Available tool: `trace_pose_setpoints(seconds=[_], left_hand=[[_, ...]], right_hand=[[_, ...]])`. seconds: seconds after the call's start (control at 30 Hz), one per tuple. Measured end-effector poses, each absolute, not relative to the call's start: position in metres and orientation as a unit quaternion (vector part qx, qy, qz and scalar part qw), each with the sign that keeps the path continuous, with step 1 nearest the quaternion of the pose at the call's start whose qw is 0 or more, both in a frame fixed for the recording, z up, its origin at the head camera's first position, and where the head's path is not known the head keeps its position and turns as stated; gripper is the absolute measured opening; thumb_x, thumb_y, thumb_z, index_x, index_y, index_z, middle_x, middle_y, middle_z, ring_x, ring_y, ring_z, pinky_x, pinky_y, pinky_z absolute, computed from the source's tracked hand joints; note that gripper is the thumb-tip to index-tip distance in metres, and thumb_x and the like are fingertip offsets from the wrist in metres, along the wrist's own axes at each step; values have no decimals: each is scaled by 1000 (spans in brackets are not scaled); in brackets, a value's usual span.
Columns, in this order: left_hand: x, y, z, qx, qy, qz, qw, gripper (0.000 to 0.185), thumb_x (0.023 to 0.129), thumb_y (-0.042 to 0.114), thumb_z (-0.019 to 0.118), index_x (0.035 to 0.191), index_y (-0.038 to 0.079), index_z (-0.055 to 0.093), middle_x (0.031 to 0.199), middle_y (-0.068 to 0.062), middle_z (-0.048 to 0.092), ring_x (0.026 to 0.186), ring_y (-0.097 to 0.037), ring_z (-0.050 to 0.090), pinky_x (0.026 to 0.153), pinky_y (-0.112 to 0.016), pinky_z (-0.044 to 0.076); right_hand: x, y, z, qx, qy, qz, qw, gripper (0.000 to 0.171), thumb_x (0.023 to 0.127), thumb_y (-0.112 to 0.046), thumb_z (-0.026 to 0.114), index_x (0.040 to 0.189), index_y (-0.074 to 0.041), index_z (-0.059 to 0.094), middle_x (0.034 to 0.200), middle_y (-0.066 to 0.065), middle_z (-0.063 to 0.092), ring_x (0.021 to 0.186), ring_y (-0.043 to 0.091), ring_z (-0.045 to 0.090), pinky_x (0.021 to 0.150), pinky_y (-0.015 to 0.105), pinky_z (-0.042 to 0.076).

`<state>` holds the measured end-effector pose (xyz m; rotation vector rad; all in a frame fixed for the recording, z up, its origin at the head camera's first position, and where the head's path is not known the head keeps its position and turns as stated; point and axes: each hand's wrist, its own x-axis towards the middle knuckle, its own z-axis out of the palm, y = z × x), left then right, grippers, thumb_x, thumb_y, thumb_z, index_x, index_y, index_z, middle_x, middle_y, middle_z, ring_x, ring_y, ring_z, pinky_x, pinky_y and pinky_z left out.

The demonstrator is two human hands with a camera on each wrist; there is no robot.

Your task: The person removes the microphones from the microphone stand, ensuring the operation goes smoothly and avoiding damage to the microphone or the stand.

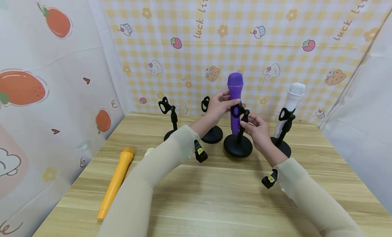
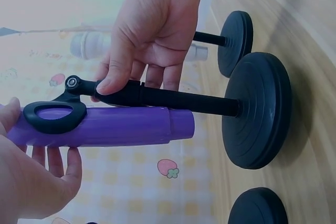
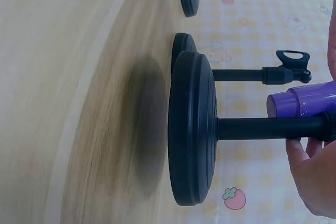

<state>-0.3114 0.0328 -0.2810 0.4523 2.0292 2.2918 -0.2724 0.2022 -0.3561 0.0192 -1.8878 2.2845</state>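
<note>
My left hand (image 1: pixel 218 107) grips a purple microphone (image 1: pixel 235 81) by its upper handle, head up. The handle runs along a black clip (image 2: pixel 55 116) at the top of a desk microphone stand (image 1: pixel 238 146); the clip's loop lies over the handle's side. With thumb and fingers, my right hand (image 1: pixel 258 130) holds that stand's pole just below the clip joint. In the left wrist view the microphone's tail end (image 2: pixel 181 124) extends beside the pole. A white microphone (image 1: pixel 295 94) leans upright at another black stand (image 1: pixel 282 146) to the right.
Two further black stands (image 1: pixel 212 135) (image 1: pixel 173 119) with bare clips stand left of my hands. An orange-yellow microphone (image 1: pixel 116 182) lies on the wooden table (image 1: pixel 211 199) at left. A pale green object (image 1: pixel 149 151) is partly hidden behind my left sleeve. Printed cloth (image 1: pixel 190 60) hangs behind.
</note>
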Motion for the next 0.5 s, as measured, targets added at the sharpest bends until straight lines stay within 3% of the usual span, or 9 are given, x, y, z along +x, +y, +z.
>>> trace_pose_setpoints(seconds=[0.2,0.5], left_hand=[[-302,27,-281,148,654,741,32,45,85,18,78,126,9,61,107,-5,67,96,-18,66,86,-35,53],[-291,23,-284,143,647,748,28,41,84,17,78,123,11,65,104,-3,69,93,-19,67,83,-36,53]], right_hand=[[-264,199,-357,13,-632,770,80,29,86,-3,74,110,-4,59,94,2,62,80,10,66,75,26,56],[-252,197,-358,22,-626,777,66,21,86,-3,73,103,-12,63,92,-1,63,82,10,64,74,26,55]])
